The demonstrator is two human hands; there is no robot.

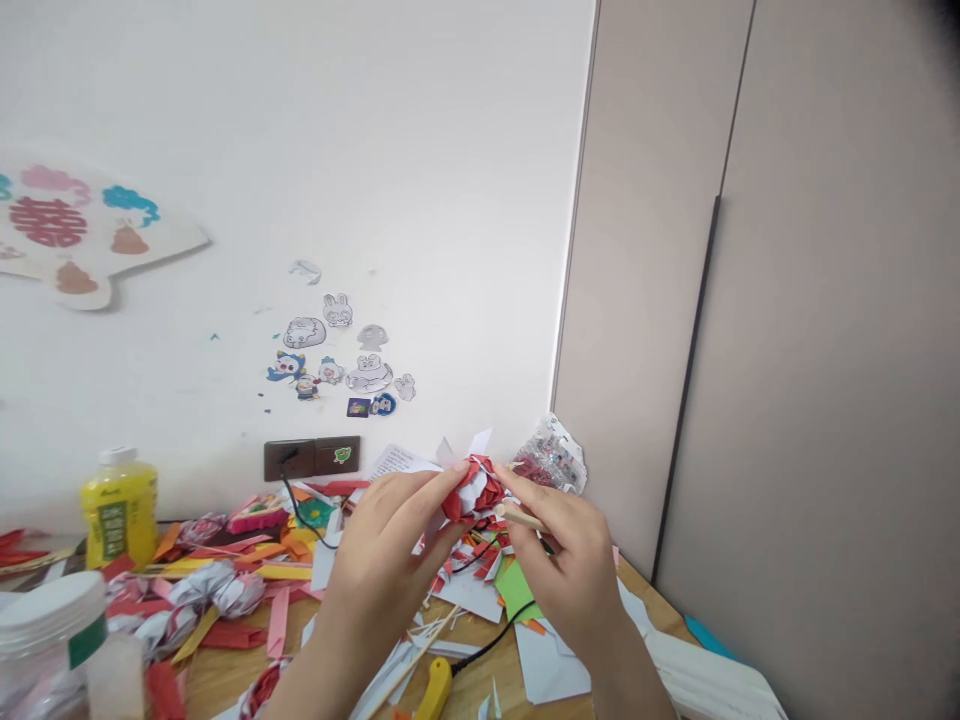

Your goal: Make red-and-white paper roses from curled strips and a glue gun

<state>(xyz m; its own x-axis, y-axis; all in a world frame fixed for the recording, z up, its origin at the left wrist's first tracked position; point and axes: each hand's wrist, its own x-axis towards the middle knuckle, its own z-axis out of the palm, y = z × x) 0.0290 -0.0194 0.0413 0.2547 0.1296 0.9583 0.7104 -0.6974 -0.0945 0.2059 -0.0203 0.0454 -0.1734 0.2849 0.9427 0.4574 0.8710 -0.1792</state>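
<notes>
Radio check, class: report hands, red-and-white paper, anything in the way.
Left hand pinches the paper. Right hand grips a stick, index fingertip at the paper. Scraps and black cord below, seemingly not blocking.

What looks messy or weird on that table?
The table looks messy: paper strips and crumpled paper lie scattered across it. A yellow tool lies among it all, its black cord trailing through the mess, which looks untidy. The yellow bottle stands upright with its cap on; I see no spill.

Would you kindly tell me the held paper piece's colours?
The paper piece is red and white; head view.
</notes>
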